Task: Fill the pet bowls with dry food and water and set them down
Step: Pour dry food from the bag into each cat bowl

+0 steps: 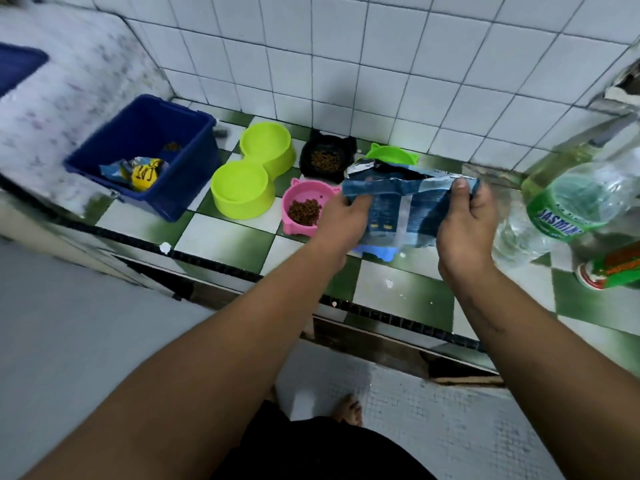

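I note both hands on the blue food bag [408, 209], held open-topped above the checked counter [225, 240]. The left hand [341, 216] grips its left edge with curled fingers; the right hand [465, 220] pinches the top right corner, thumb on the near face. Beneath the bag sits a blue bowl [375, 253], mostly hidden. Kibble lies in the pink bowl [304, 206] and the black bowl [327, 159]. A green bowl [391, 154] stands behind the bag, a lime double bowl [252, 174] to the left, a clear bottle [561, 202] to the right.

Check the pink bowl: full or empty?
Partly full. The pink bowl holds a kibble pile on its near side; far floor is bare.
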Tool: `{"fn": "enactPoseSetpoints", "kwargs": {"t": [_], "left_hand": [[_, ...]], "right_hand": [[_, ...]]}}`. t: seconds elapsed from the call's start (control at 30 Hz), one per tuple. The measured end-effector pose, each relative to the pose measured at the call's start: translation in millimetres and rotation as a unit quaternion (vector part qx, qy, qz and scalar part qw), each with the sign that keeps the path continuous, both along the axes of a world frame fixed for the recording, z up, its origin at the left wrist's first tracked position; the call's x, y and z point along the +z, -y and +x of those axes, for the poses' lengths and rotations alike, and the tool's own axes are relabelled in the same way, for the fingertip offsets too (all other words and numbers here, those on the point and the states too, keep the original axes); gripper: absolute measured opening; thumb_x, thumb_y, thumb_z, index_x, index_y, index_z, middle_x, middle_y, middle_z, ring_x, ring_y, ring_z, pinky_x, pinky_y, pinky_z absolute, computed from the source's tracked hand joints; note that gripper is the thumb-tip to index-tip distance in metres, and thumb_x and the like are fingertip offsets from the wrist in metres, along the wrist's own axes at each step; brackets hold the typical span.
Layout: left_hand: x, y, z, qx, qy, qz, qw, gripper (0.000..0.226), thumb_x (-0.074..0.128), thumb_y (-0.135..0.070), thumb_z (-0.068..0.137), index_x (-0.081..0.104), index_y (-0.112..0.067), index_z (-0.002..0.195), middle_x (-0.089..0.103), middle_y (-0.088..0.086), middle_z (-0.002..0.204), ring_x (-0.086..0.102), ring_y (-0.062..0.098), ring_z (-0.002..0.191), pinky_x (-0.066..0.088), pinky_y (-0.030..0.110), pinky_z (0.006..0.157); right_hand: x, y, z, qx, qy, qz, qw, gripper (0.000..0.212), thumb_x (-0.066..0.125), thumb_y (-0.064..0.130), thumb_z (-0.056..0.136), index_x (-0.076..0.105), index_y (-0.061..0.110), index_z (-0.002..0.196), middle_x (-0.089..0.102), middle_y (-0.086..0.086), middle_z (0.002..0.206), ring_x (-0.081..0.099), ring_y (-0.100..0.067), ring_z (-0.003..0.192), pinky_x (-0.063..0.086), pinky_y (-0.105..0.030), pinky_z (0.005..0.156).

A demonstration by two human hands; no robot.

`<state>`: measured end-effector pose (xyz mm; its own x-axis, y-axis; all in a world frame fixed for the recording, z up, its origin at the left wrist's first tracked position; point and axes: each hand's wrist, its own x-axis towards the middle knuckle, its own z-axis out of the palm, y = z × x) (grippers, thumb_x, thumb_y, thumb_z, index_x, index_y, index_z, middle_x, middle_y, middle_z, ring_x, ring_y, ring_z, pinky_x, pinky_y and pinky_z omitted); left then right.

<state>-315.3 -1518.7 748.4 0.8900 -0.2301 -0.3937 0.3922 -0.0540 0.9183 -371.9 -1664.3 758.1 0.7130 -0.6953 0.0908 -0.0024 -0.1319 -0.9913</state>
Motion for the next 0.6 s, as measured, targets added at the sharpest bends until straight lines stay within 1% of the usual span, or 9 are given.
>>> {"fn": "enactPoseSetpoints", "kwargs": {"t": [0.03,0.1,0.17,0.23,0.33,0.43,0.47,0.53,0.6], "left_hand": [[4.3,-7.1,1.9,0.022,-0.004,-0.008,1.000,0.014,0.056,-0.028,0.103,0.061,-0.025,0.090,0.072,-0.003,0.094,0.070,0.019,0.086,0.058,0.033,0.072],[11.1,-21.3,7.5,0.051,-0.006,-0.017,0.999,0.010,0.061,-0.033,0.099,0.064,-0.025,0.094,0.075,0.002,0.098,0.072,0.023,0.089,0.054,0.034,0.071],[20.0,-38.7,13.5,0.084,-0.010,-0.028,0.996,0.018,0.064,-0.036,0.094,0.067,-0.022,0.104,0.077,0.007,0.103,0.073,0.027,0.088,0.053,0.035,0.066],[28.1,-58.8,23.0,0.115,-0.008,-0.037,0.993,0.019,0.062,-0.029,0.097,0.066,-0.018,0.111,0.076,0.009,0.101,0.073,0.029,0.084,0.056,0.034,0.060],[45.9,-94.4,38.3,0.141,0.019,-0.051,0.989,0.011,0.060,-0.025,0.101,0.064,-0.016,0.107,0.075,0.006,0.096,0.074,0.018,0.072,0.059,0.032,0.054],[61.0,-134.7,58.8,0.146,0.039,-0.036,0.988,0.008,0.060,-0.031,0.101,0.063,-0.023,0.102,0.072,-0.003,0.089,0.068,0.015,0.072,0.057,0.042,0.071],[64.5,-150.3,67.7,0.154,0.043,-0.034,0.987,0.008,0.060,-0.031,0.101,0.063,-0.024,0.101,0.072,-0.003,0.088,0.067,0.016,0.073,0.055,0.044,0.072],[71.5,-180.9,88.4,0.176,0.049,-0.035,0.983,0.011,0.060,-0.031,0.101,0.064,-0.021,0.100,0.072,0.000,0.088,0.066,0.021,0.073,0.048,0.040,0.065],[79.2,-210.0,111.1,0.179,0.052,-0.039,0.982,0.012,0.062,-0.031,0.100,0.067,-0.020,0.103,0.076,0.001,0.090,0.070,0.024,0.076,0.051,0.042,0.063]], "right_hand": [[4.7,-7.8,5.6,0.011,0.006,0.004,1.000,0.022,0.045,0.038,0.100,0.055,0.029,0.082,0.063,-0.001,0.085,0.059,-0.013,0.080,0.056,-0.045,0.075],[11.4,-22.5,16.6,0.033,0.022,0.019,0.999,0.022,0.044,0.031,0.104,0.052,0.025,0.085,0.060,0.002,0.082,0.058,-0.005,0.071,0.053,-0.030,0.062],[15.3,-39.0,29.8,0.054,0.034,0.032,0.997,0.020,0.043,0.025,0.106,0.051,0.018,0.089,0.056,0.005,0.080,0.053,0.002,0.064,0.047,-0.018,0.056],[21.2,-58.9,43.0,0.066,0.032,0.020,0.997,0.020,0.043,0.025,0.106,0.052,0.014,0.092,0.054,0.007,0.079,0.050,0.006,0.061,0.044,-0.014,0.054],[29.2,-91.5,65.8,0.069,0.036,0.009,0.997,0.022,0.044,0.029,0.104,0.053,0.017,0.088,0.056,0.008,0.078,0.051,0.005,0.064,0.047,-0.023,0.059],[37.0,-128.5,90.7,0.088,0.031,-0.005,0.996,0.028,0.046,0.045,0.097,0.054,0.021,0.083,0.061,-0.002,0.084,0.056,-0.011,0.077,0.054,-0.047,0.073],[39.9,-143.2,100.3,0.092,0.029,-0.009,0.995,0.028,0.046,0.045,0.096,0.054,0.021,0.084,0.062,-0.004,0.086,0.056,-0.013,0.079,0.054,-0.050,0.075],[46.4,-172.6,119.5,0.096,0.032,-0.007,0.995,0.025,0.047,0.041,0.098,0.056,0.021,0.085,0.062,-0.001,0.084,0.057,-0.013,0.078,0.056,-0.048,0.075],[51.8,-201.7,138.8,0.103,0.049,0.004,0.994,0.024,0.047,0.033,0.101,0.054,0.018,0.085,0.058,0.004,0.078,0.054,-0.009,0.073,0.054,-0.038,0.067]]}}
